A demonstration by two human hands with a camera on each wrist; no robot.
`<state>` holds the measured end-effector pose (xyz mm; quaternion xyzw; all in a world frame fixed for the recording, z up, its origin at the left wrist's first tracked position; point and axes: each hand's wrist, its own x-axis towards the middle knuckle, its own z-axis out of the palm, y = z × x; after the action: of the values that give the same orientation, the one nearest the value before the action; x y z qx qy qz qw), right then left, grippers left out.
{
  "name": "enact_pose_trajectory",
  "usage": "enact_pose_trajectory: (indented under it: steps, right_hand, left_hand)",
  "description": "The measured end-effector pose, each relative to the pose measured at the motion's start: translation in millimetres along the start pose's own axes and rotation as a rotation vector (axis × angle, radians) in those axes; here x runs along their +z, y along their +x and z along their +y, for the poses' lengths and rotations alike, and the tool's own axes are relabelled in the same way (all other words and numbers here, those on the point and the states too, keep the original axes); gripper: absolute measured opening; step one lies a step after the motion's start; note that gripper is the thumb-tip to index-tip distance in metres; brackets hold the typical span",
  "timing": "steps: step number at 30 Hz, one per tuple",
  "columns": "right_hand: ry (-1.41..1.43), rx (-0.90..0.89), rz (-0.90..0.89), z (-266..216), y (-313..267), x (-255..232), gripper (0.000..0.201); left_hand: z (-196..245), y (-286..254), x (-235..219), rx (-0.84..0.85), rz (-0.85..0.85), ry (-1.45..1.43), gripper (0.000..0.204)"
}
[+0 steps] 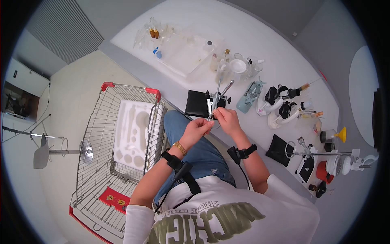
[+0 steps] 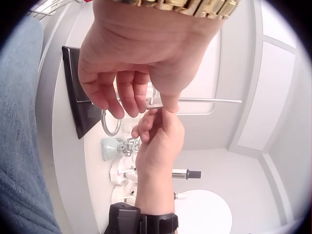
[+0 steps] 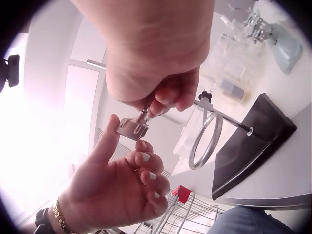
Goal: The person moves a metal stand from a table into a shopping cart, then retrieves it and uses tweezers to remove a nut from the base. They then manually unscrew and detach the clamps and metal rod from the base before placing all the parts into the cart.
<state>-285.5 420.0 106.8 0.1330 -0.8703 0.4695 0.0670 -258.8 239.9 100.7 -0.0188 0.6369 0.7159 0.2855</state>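
Note:
Both hands meet in front of a retort stand with a black base (image 3: 251, 151) and a slim metal rod (image 3: 230, 120). My left hand (image 1: 197, 131) pinches the jaw end of a metal clamp (image 3: 132, 129) between thumb and fingers, palm turned up in the right wrist view. Curled around the clamp's narrow stem is my right hand (image 1: 228, 121), and its fingers hide part of it. A metal ring (image 3: 219, 130) is fixed to the rod by a boss with a black knob (image 3: 205, 94), just beside the right hand.
Farther along the bench lie a pale blue-green metal-fitted stand (image 1: 248, 97), white microscopes (image 1: 280, 116) and a clear tray (image 1: 185, 73) with glassware around it. Another stand's black base (image 1: 278, 150) is at the right. A shopping cart (image 1: 106, 86) holding a white foam insert (image 1: 125, 134) stands at the left.

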Motion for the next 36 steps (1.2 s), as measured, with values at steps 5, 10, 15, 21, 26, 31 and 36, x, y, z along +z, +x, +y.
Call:
enact_pose_trajectory:
  steps: [5,10,15,21,26,31,36]
  right_hand:
    - [0.019,0.025,-0.002,-0.7,-2.0,1.7,0.026]
    - [0.057,0.052,0.011,2.1,-3.5,5.8,0.026]
    - [0.078,0.087,0.012,3.6,-3.9,9.5,0.026]
    - [0.059,0.081,0.026,3.3,-3.8,9.3,0.026]
    - [0.037,0.072,0.036,1.3,-3.6,9.4,0.027]
    - [-0.032,0.023,0.099,-6.6,-5.4,5.1,0.025]
    - [-0.062,0.050,0.375,-14.4,-2.6,-15.4,0.014]
  left_hand:
    - [0.5,-0.4,-1.0,-0.003,0.001,-0.003,0.029]
    - [1.5,-4.9,0.6,0.130,0.030,0.061,0.028]
    - [30.1,-16.0,10.1,0.362,0.222,0.787,0.035]
    - [33.8,-7.9,16.0,0.434,0.323,1.074,0.040]
    - [22.9,-5.6,16.8,0.442,0.358,1.073,0.037]
    - [26.9,-13.8,11.0,0.477,0.277,1.071,0.035]
    - [26.6,-21.7,5.4,0.454,0.301,1.059,0.035]
